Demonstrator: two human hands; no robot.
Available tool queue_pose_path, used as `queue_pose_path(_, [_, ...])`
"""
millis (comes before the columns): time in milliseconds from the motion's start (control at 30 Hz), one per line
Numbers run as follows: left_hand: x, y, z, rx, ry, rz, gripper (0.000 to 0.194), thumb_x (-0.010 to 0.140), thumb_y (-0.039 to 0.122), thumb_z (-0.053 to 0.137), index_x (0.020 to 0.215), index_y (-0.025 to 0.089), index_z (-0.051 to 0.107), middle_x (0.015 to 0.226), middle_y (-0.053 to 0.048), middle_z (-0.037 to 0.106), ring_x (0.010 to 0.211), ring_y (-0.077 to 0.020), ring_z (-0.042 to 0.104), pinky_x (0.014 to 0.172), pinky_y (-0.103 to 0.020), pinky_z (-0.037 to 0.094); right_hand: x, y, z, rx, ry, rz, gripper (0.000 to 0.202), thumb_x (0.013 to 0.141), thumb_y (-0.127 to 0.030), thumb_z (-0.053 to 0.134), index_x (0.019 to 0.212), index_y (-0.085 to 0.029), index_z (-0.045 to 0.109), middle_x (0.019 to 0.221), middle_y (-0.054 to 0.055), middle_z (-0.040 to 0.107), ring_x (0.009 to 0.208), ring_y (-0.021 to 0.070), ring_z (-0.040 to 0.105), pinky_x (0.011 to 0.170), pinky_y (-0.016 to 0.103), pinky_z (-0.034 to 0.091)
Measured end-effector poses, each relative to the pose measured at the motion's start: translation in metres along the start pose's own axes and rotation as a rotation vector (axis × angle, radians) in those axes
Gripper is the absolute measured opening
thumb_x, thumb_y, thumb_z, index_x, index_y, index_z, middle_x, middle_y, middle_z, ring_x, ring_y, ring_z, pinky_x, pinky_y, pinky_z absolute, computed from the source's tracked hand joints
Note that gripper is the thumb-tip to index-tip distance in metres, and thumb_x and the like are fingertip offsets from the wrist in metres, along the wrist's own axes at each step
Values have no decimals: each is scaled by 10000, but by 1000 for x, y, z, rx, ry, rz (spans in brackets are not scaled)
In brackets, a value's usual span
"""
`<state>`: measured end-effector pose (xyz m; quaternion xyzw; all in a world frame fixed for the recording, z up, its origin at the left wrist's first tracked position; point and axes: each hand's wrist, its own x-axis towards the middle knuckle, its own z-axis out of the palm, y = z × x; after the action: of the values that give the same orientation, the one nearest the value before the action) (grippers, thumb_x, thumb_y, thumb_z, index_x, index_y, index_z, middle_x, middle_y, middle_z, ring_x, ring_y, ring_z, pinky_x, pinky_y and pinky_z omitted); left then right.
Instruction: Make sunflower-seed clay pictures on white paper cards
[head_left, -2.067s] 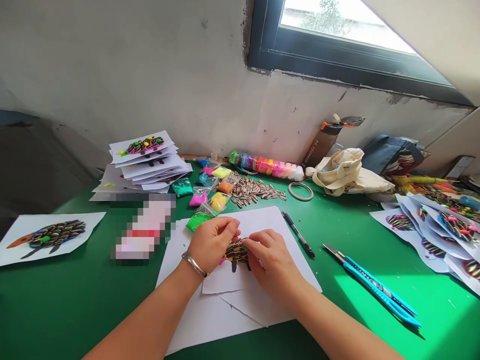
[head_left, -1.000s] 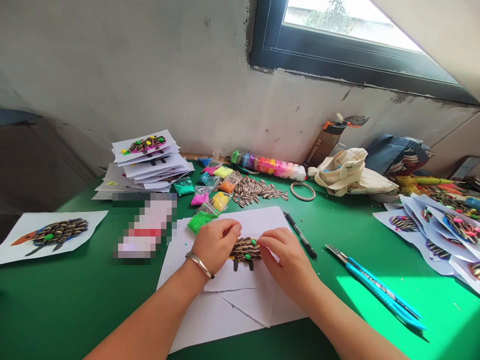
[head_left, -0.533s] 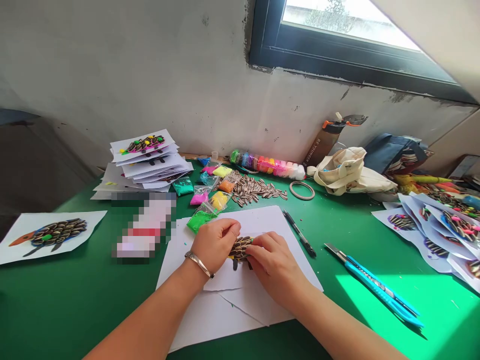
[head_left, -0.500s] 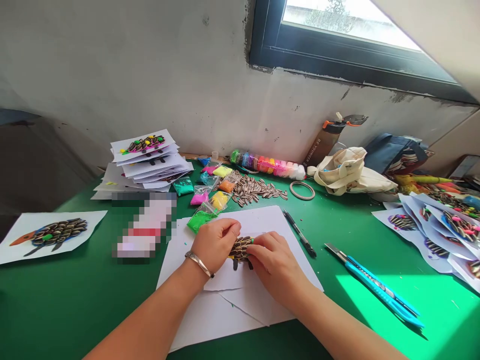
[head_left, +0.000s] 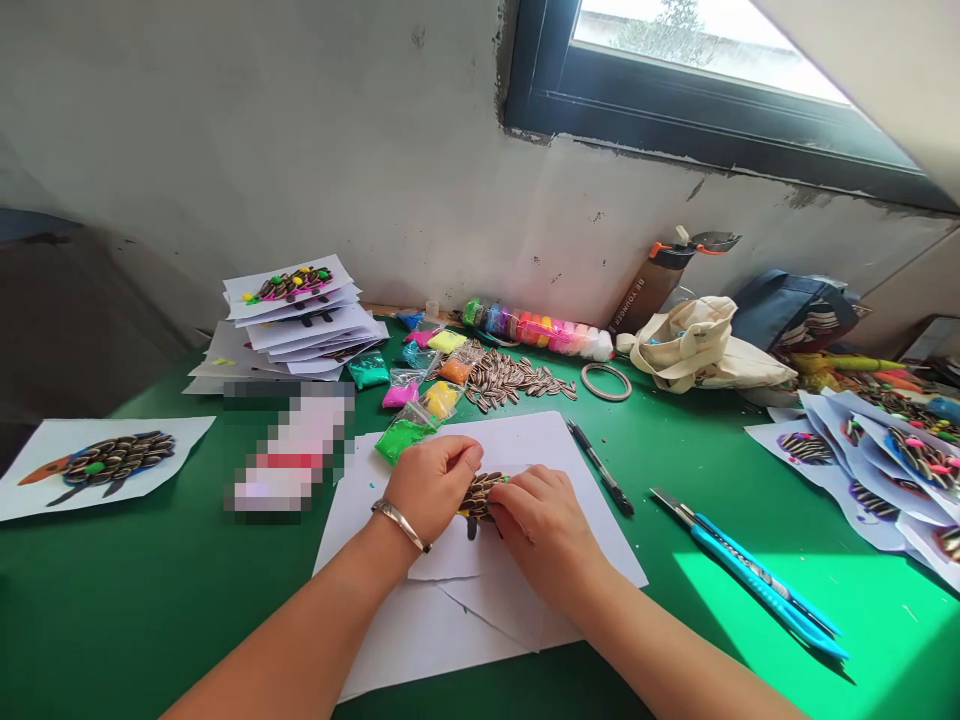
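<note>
The seed picture point(head_left: 480, 494) lies on white paper point(head_left: 442, 562) between left hand point(head_left: 426, 485) and right hand point(head_left: 551, 530), long axis sideways, dark leg point(head_left: 472, 529) pointing to the near side; whether either hand grips anything cannot be told.

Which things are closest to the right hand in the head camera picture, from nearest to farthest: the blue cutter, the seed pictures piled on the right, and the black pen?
From the right hand:
1. Black pen: just to its right.
2. Blue cutter: farther right.
3. Seed pictures: piled at the far right.
</note>
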<state>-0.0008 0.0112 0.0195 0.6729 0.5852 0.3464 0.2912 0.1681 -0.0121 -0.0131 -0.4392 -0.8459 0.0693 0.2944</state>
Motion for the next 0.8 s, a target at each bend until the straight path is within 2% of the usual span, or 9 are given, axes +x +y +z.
queue_pose_path(233, [0, -1, 1, -8, 5, -8, 288, 873, 361, 475, 768, 217, 701, 720, 7, 705, 700, -167, 640, 648, -249, 460, -1, 1, -3, -39, -3, -19, 186, 842, -81, 560, 866, -230, 669, 790, 31, 636, 761, 175, 496, 704, 313, 361])
queue_pose_path(533, [1, -2, 2, -2, 8, -13, 278, 858, 356, 487, 766, 220, 711, 721, 5, 715, 707, -174, 649, 646, -256, 461, -2, 1, 3, -37, 8, -3, 116, 820, -105, 614, 791, -213, 646, 755, 23, 622, 749, 171, 496, 689, 302, 362])
queue_pose_path(667, [1, -3, 2, 4, 8, -17, 281, 859, 358, 482, 761, 223, 707, 716, 6, 714, 704, -175, 649, 637, -253, 456, -1, -1, -3, -42, 29, -23, 97, 846, -152, 604, 800, -218, 659, 746, 28, 619, 746, 178, 502, 687, 310, 366])
queue_pose_path(800, [2, -3, 1, 15, 8, -15, 279, 864, 348, 477, 755, 221, 700, 724, 8, 710, 709, -169, 644, 645, -253, 450, -1, -2, -10, -9, 80, -16, 151, 846, -104, 564, 864, -213, 668, 760, 37, 626, 741, 180, 508, 691, 318, 381])
